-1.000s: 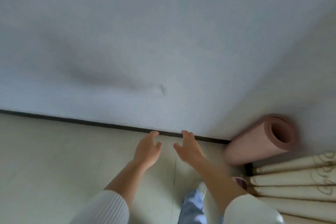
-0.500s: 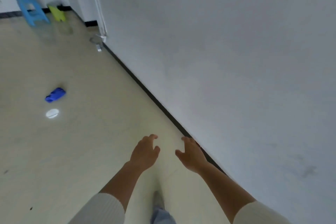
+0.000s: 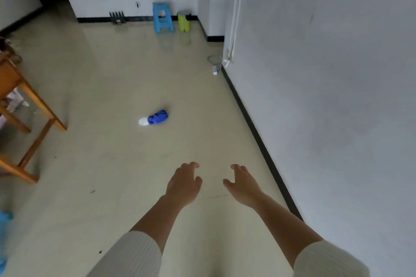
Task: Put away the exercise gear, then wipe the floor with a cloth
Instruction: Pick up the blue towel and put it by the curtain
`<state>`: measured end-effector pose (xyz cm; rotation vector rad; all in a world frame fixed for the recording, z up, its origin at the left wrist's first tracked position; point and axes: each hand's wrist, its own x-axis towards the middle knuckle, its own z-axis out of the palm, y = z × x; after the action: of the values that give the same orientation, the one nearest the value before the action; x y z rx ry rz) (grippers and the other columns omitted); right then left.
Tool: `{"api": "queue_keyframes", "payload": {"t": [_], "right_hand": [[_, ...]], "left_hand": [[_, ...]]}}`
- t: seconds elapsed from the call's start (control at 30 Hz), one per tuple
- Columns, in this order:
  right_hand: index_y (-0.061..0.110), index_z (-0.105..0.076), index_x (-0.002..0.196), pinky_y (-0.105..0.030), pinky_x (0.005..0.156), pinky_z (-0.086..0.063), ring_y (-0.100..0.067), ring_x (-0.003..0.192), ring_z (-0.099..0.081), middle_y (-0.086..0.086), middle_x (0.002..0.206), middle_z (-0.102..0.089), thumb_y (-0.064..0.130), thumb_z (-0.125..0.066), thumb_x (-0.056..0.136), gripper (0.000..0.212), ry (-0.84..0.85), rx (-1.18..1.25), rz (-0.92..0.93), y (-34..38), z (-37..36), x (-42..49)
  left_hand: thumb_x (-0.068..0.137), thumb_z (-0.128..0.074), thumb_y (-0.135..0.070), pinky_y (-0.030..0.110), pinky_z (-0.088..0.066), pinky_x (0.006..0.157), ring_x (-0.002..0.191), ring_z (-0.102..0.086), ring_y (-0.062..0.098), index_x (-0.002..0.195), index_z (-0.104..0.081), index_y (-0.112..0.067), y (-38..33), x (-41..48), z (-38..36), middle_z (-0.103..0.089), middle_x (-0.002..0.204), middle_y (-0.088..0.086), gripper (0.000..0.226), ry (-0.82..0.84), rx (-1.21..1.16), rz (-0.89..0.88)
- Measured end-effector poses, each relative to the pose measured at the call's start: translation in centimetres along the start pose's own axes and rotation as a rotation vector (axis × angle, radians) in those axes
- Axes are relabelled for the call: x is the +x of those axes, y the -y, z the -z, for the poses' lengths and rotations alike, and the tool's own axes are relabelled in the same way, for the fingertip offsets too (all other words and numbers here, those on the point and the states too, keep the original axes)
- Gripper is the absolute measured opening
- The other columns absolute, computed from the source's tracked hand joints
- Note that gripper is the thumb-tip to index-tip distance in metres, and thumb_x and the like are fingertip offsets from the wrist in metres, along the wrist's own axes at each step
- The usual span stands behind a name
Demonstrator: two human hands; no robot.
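Well to the left of the blue cloth (image 3: 158,117) stands a wooden frame (image 3: 33,105) with slanted square legs. The cloth is a crumpled, soft bundle lying on the smooth, glossy pale floor (image 3: 108,78), with a small white round patch (image 3: 142,121) touching its left end. Far beyond the cloth, against the back wall, stand a blue plastic step stool (image 3: 162,18) and, to its right, a yellow-green bin (image 3: 183,20). Nearer than the cloth and to its right, the left hand (image 3: 183,184) and right hand (image 3: 244,184) hover apart over the floor. Each grip is released, with fingers loosely bent around nothing and ribbed cream sleeves behind. Right of the cloth, a thin black skirting strip (image 3: 254,128) edges the matte grey wall (image 3: 337,74).
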<state>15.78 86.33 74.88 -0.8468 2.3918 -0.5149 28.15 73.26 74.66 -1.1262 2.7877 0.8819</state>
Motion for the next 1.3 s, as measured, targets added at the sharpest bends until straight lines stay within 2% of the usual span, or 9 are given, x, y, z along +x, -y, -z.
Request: {"api": "queue_keyframes", "payload": {"t": [0.3, 0.5, 0.7, 0.87, 1.03, 1.3], "right_hand": [[0.013, -0.028, 0.146, -0.038, 0.103, -0.041, -0.027, 0.129, -0.045, -0.009, 0.145, -0.036, 0.035, -0.050, 0.094, 0.061, 0.102, -0.085, 0.125, 15.0, -2.3, 19.8], [0.012, -0.029, 0.145, -0.036, 0.104, -0.040, -0.028, 0.127, -0.046, -0.011, 0.142, -0.039, 0.034, -0.051, 0.093, 0.061, 0.119, -0.073, 0.091, 26.7, -4.3, 33.4], [0.012, -0.029, 0.146, -0.035, 0.102, -0.040, -0.027, 0.126, -0.047, -0.010, 0.142, -0.039, 0.033, -0.051, 0.093, 0.061, 0.145, -0.061, 0.085, 36.1, -5.3, 43.6], [0.013, -0.028, 0.146, -0.037, 0.103, -0.040, -0.026, 0.127, -0.046, -0.009, 0.142, -0.038, 0.033, -0.051, 0.093, 0.061, 0.153, -0.051, 0.036, 40.3, -5.2, 53.6], [0.013, -0.028, 0.146, -0.034, 0.101, -0.040, -0.025, 0.127, -0.046, -0.009, 0.142, -0.039, 0.033, -0.051, 0.094, 0.061, 0.140, -0.033, 0.014, 43.0, -5.7, 66.6], [0.012, -0.030, 0.144, -0.034, 0.098, -0.041, -0.026, 0.123, -0.047, -0.009, 0.139, -0.041, 0.032, -0.049, 0.095, 0.056, 0.232, 0.013, -0.162, 45.2, -9.0, 87.6]], "left_hand": [[0.094, -0.043, -0.026, 0.032, -0.039, 0.098, 0.124, -0.043, 0.020, 0.137, -0.039, -0.025, 13.7, 17.0, 11.0, -0.045, 0.134, 0.003, 0.043, -0.091, 0.005, 0.148], [0.094, -0.043, -0.026, 0.033, -0.038, 0.098, 0.124, -0.043, 0.021, 0.138, -0.038, -0.024, 23.9, 29.3, 20.2, -0.045, 0.134, 0.004, 0.044, -0.085, 0.044, 0.194], [0.094, -0.045, -0.025, 0.034, -0.039, 0.098, 0.126, -0.041, 0.022, 0.142, -0.032, -0.022, 28.9, 40.0, 26.7, -0.041, 0.137, 0.006, 0.050, -0.073, -0.012, 0.209], [0.094, -0.044, -0.025, 0.032, -0.036, 0.099, 0.126, -0.039, 0.022, 0.142, -0.031, -0.021, 32.1, 50.3, 28.9, -0.038, 0.139, 0.006, 0.050, -0.028, -0.019, 0.161], [0.094, -0.046, -0.023, 0.030, -0.036, 0.097, 0.122, -0.043, 0.023, 0.139, -0.036, -0.018, 35.3, 64.3, 30.6, -0.041, 0.136, 0.008, 0.046, 0.008, -0.008, 0.110], [0.094, -0.047, -0.022, 0.027, -0.036, 0.096, 0.123, -0.043, 0.020, 0.139, -0.037, -0.019, 41.2, 84.8, 29.3, -0.042, 0.137, 0.006, 0.046, 0.174, -0.063, 0.165]]}}
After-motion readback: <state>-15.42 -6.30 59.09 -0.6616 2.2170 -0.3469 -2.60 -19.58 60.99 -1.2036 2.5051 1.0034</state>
